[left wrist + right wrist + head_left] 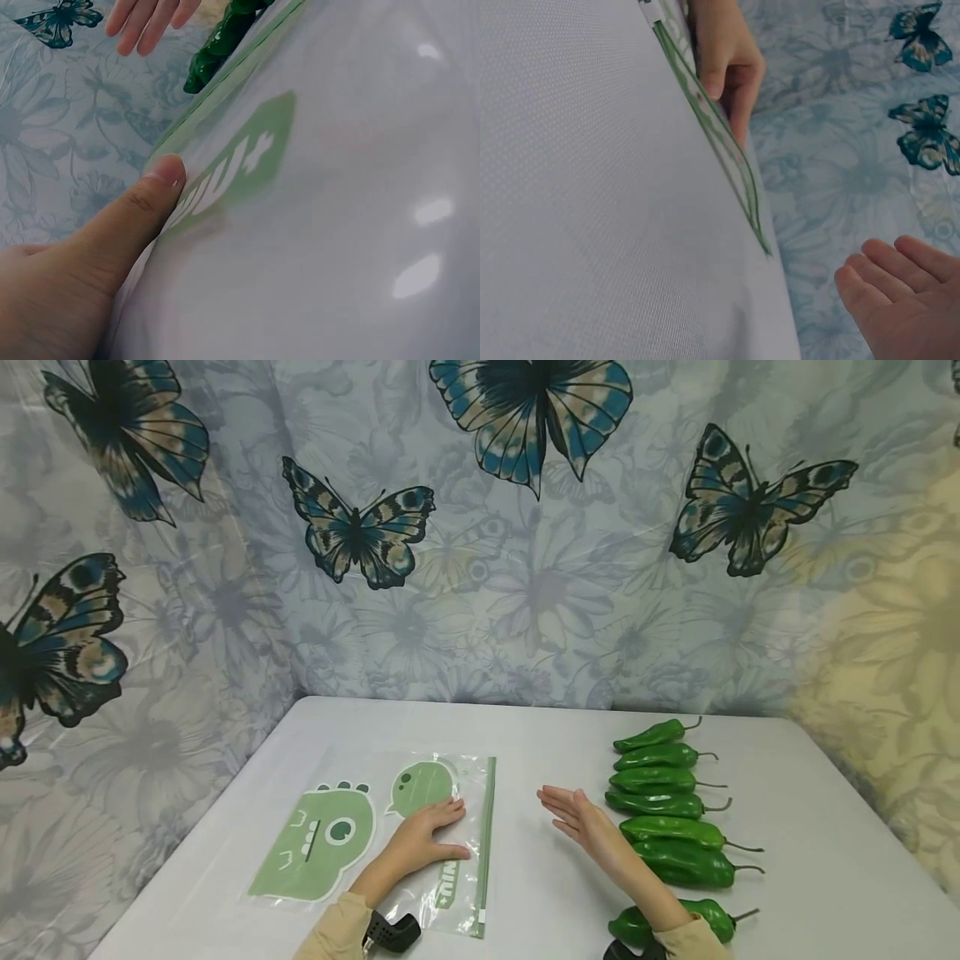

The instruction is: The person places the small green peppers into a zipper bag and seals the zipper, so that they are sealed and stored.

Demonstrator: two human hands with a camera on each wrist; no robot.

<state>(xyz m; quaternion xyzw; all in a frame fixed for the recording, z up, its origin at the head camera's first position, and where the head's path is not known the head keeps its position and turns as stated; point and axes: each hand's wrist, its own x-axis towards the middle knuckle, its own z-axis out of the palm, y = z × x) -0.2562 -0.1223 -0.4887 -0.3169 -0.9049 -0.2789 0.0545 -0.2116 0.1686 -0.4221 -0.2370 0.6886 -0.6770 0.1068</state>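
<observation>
A clear zip bag (468,827) with a green dinosaur print and a green zip strip lies flat on the white table, its strip facing right. My left hand (420,843) rests on the bag near that strip, thumb and fingers spread. In the left wrist view, the left thumb (142,202) lies along the plastic beside a green label. In the right wrist view the bag's green mouth edges stand slightly apart. My right hand (588,831) hovers between the bag and the peppers, its fingers straight and holding nothing. Several green peppers (667,831) lie in a column, stems pointing right.
One pepper (708,914) sits nearest me, partly hidden under the right forearm. The white table (547,735) reaches back to a cloth (525,610) printed with butterflies. Black wrist devices (393,933) are on both wrists.
</observation>
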